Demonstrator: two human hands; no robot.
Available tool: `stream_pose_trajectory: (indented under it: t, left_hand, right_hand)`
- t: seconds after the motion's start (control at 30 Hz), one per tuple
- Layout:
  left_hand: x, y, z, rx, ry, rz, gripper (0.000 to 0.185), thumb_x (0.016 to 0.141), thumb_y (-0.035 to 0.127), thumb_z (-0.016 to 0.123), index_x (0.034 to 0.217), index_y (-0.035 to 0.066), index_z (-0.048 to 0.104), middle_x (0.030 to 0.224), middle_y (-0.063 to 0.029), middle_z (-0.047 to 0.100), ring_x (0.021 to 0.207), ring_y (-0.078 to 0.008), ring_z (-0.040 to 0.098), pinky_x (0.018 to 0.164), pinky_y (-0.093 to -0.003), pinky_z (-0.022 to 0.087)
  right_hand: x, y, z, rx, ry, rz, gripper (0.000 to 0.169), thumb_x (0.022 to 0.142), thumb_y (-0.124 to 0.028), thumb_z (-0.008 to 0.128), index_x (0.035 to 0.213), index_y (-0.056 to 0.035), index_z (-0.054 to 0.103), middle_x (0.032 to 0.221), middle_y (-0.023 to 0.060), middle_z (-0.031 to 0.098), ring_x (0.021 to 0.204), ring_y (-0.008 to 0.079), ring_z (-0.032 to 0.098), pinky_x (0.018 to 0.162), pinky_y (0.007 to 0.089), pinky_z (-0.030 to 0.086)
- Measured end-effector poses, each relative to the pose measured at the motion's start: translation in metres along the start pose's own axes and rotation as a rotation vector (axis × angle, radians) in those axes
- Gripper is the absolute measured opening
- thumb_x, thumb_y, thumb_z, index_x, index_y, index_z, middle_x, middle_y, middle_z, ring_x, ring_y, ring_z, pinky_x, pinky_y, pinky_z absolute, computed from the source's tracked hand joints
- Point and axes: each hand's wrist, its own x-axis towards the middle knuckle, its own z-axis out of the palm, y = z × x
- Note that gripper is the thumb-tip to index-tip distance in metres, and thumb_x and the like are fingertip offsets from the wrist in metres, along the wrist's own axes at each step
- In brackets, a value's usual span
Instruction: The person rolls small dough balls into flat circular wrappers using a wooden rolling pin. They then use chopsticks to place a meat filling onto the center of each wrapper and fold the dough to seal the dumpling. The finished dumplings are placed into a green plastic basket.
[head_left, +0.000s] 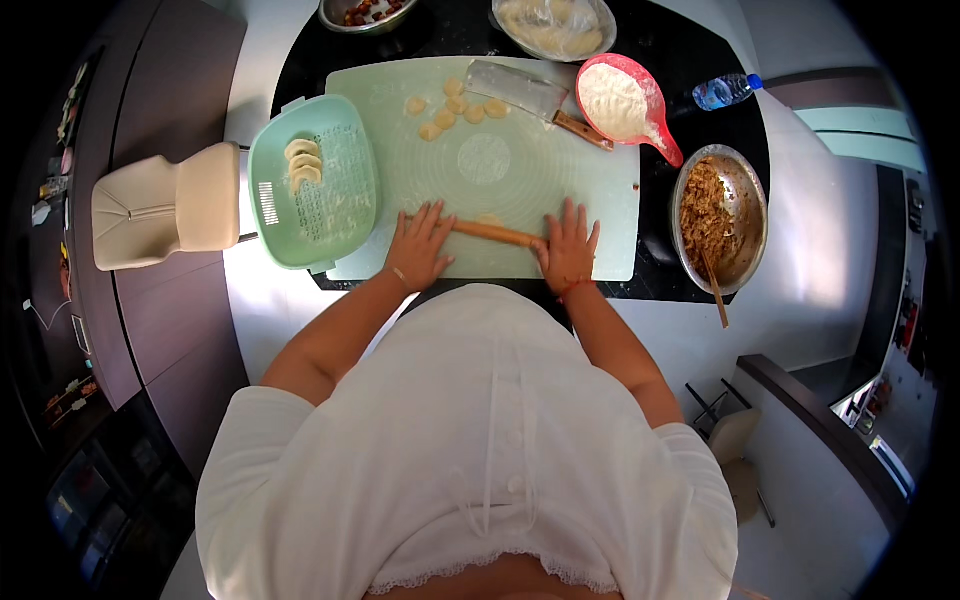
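A wooden rolling pin (495, 232) lies across the near part of the pale green silicone mat (592, 187). My left hand (421, 244) holds down its left end, fingers stretched forward. On the right end rests my right hand (568, 251), its fingers spread. Just behind the pin's middle, a dough piece (490, 220) shows, partly hidden by the pin. Farther back are several small flattened dough pieces (445, 118). Between them and the pin is a pale round patch (484, 159); I cannot tell whether it is dough or flour.
A cleaver (517, 86) lies at the mat's back, touching a red scoop of flour (615, 101). Left stands a green basket (337, 232) with three dumplings (304, 161). Right are a steel bowl of filling (705, 199) with chopsticks (716, 292) and a water bottle (726, 92).
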Motion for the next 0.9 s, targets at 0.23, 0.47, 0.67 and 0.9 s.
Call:
stream_pose_trajectory:
  t: [0.23, 0.47, 0.67, 0.9]
  left_hand:
    - [0.013, 0.001, -0.006, 0.006, 0.023, -0.056, 0.086, 0.093, 0.048, 0.065, 0.161, 0.011, 0.028, 0.170, -0.0184, 0.013, 0.156, -0.0396, 0.018, 0.119, -0.0673, 0.020]
    - [0.020, 0.011, -0.011, -0.004, -0.040, -0.156, 0.087, 0.094, 0.054, 0.062, 0.162, 0.012, 0.027, 0.171, -0.0185, 0.011, 0.156, -0.0394, 0.015, 0.120, -0.0683, 0.017]
    - [0.010, 0.008, -0.006, 0.007, -0.051, -0.125, 0.089, 0.094, 0.055, 0.061, 0.162, 0.012, 0.025, 0.171, -0.0183, 0.010, 0.156, -0.0395, 0.015, 0.119, -0.0687, 0.018]
    - [0.045, 0.002, -0.006, 0.035, 0.073, -0.166, 0.090, 0.093, 0.055, 0.062, 0.163, 0.013, 0.024, 0.171, -0.0182, 0.010, 0.156, -0.0396, 0.015, 0.119, -0.0693, 0.017]
  right_hand:
    - [0.027, 0.000, -0.003, -0.030, 0.016, 0.015, 0.061, 0.099, -0.048, 0.056, 0.151, -0.0177, 0.049, 0.168, 0.0171, 0.022, 0.155, 0.0428, 0.016, 0.121, 0.0679, 0.011]
    - [0.029, 0.003, 0.002, -0.019, 0.023, 0.018, 0.063, 0.099, -0.047, 0.056, 0.153, -0.0175, 0.046, 0.168, 0.0188, 0.021, 0.155, 0.0446, 0.016, 0.121, 0.0688, 0.012]
    - [0.024, 0.003, 0.002, -0.075, 0.019, -0.054, 0.066, 0.099, -0.051, 0.055, 0.155, -0.0182, 0.044, 0.169, 0.0187, 0.019, 0.154, 0.0446, 0.016, 0.120, 0.0699, 0.013]
    - [0.049, 0.006, 0.003, 0.010, 0.039, 0.082, 0.064, 0.098, -0.045, 0.056, 0.155, -0.0176, 0.043, 0.169, 0.0198, 0.019, 0.154, 0.0464, 0.017, 0.120, 0.0701, 0.013]
